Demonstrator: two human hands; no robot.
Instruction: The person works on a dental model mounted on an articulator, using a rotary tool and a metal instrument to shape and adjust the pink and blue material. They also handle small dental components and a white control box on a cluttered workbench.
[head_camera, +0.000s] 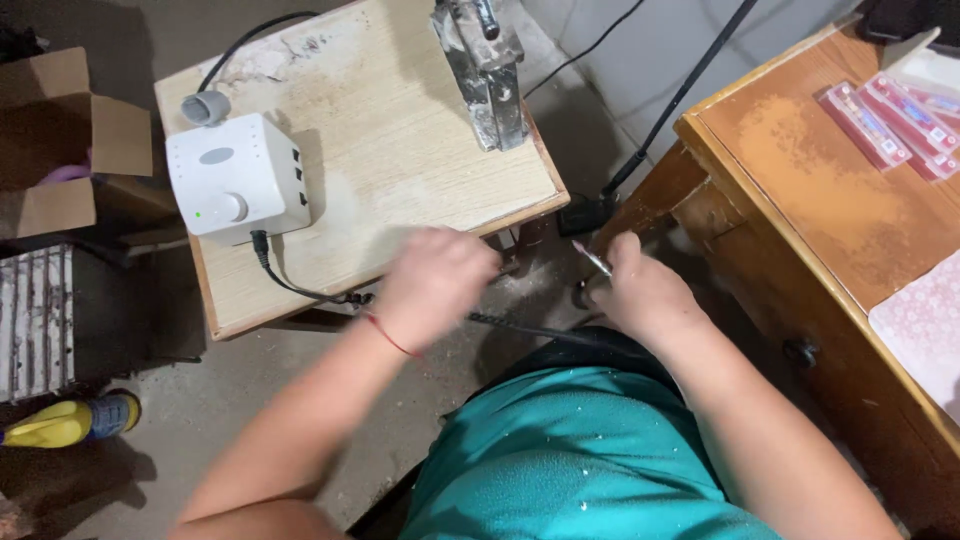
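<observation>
A thin metal tool (592, 259) is pinched in the right hand (640, 295) just right of the tabletop (400, 150). The blurred left hand (435, 285), by the black cable (300, 287), cannot be judged clenched or released. The cable could be snagged, and the white control box (235, 175) dragged.

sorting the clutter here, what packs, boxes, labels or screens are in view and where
Cardboard box: far left, open flaps, plain brown.
Flat packs: on the wooden desk, top right, long, clear with pink and red.
Bottle: on the floor, lower left, lying down, yellow with a blue band.
No screens in view.
</observation>
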